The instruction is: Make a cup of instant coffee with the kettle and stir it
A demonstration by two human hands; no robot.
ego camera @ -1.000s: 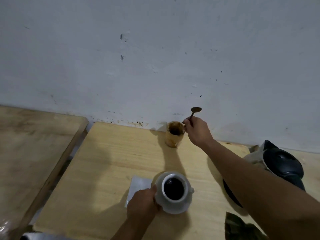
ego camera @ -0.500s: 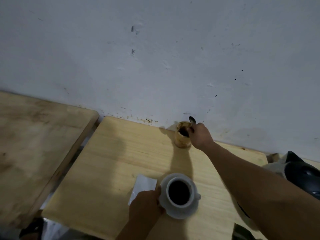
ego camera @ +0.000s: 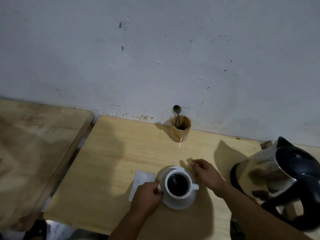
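Observation:
A white cup (ego camera: 178,187) full of dark coffee stands on a white saucer (ego camera: 180,202) near the front of the light wooden table (ego camera: 121,153). My left hand (ego camera: 147,196) grips the saucer's left rim. My right hand (ego camera: 207,175) hovers just right of the cup, fingers loosely apart, holding nothing. The spoon (ego camera: 177,112) stands bowl up in a wooden holder (ego camera: 181,130) by the wall. The glass kettle (ego camera: 273,179) with a black lid and handle sits at the right.
A white paper sachet (ego camera: 141,179) lies flat left of the saucer, partly under my left hand. A second wooden table (ego camera: 34,144) stands to the left across a narrow gap. The white wall (ego camera: 155,58) runs along the back edge.
My right hand let go of the spoon in the wooden holder and drew back to beside the cup. My left hand stayed on the saucer.

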